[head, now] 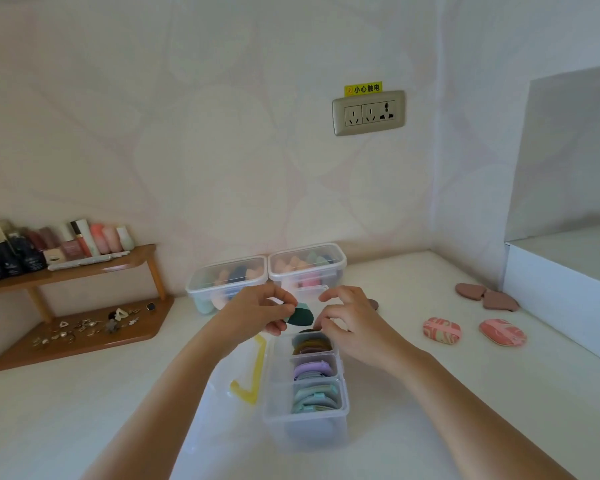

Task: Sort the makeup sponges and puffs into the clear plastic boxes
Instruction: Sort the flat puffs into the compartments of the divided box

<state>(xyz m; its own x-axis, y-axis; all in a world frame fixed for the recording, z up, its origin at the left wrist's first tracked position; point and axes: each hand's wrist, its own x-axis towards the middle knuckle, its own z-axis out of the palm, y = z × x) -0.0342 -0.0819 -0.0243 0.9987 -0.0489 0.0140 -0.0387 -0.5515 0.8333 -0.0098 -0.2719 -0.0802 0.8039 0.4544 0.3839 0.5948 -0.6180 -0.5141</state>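
A long clear divided box (278, 414) stands on the white counter in front of me, with brown, purple and teal puffs upright in its compartments. My left hand (260, 311) pinches a dark green puff (300, 317) just above the box's far end. My right hand (350, 323) hovers beside it, fingers curled and spread over the far compartment, holding nothing that I can see. Two lidded clear boxes (227, 282) (307, 263) of sponges stand against the wall. To the right lie two pink marbled puffs (441, 330) (502, 331) and two brown heart-shaped puffs (470, 291) (499, 301).
A clear lid with a yellow clip (248, 375) lies left of the divided box. A wooden shelf (73, 271) with bottles and a tray of small jewellery fills the left corner. A white box (561, 289) stands at the right. A wall socket (368, 112) is above.
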